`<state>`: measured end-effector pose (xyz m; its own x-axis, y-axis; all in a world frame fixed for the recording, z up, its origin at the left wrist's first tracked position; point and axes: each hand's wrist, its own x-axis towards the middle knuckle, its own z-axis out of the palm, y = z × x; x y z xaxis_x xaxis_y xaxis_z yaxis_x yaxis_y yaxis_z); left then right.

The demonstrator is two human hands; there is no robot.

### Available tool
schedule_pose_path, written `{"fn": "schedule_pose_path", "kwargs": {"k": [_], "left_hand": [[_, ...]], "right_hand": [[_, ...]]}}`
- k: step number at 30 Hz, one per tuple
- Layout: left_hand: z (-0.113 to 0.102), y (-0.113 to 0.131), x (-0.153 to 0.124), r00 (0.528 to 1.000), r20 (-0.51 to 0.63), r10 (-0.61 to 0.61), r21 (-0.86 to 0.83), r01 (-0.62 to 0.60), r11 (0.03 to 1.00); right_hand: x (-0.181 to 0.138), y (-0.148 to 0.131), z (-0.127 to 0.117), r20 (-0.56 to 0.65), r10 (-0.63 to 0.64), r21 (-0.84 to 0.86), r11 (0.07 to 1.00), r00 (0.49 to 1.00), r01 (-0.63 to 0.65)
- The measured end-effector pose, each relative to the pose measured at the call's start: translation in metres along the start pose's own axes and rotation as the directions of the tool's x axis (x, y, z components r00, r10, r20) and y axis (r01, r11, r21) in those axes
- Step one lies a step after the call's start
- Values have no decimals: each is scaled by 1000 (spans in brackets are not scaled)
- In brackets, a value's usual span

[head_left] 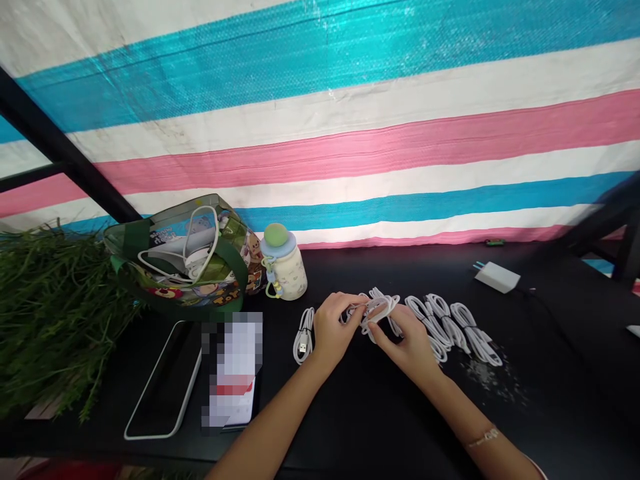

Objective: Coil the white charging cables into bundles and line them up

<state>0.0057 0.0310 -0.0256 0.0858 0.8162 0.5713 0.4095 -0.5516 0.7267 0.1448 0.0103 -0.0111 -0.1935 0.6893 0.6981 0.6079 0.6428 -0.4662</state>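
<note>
Between my two hands is a coiled white USB cable [383, 308], raised above the black table. My left hand [337, 327] pinches its left side with thumb and fingers. At the coil's right side, my right hand [407, 340] grips it between thumb and fingers. Part of another white cable shows behind the held coil. Left of my left hand lies a bundled cable [303, 337] with a dark tie and its USB plug facing up. Several more bundles, such as a tied white cable [475, 333], lie right of my right hand.
A white charger [497, 277] sits at the right. To the left are a cream bottle [287, 267], a green see-through bag [215, 253], a white-edged phone [165, 380], a second phone [240, 373] with a blurred screen, and a leafy plant [55, 320]. Striped sheeting hangs behind the table.
</note>
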Motion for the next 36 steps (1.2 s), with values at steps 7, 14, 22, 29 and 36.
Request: {"fn": "schedule_pose_path", "kwargs": {"k": [7,14,22,29,36], "left_hand": [[-2,1,1,999,-3,-38,-35,38,999],[-1,2,1,986,24,-163,-128,165,978],[0,0,1,983,64,-171,-119,177,977],[2,-3,0,990,70,-119,-72,124,990],[1,-2,1,982,98,-162,-44,167,985]], "right_hand": [[0,-1,0,9,5,13,1000,1000,-5],[-2,2,0,29,61,41,997,998,-62],[-2,3,2,92,118,91,988,989,-126],[-3,6,2,95,71,118,990,993,-82],[-4,6,3,160,135,133,979,978,-157]]}}
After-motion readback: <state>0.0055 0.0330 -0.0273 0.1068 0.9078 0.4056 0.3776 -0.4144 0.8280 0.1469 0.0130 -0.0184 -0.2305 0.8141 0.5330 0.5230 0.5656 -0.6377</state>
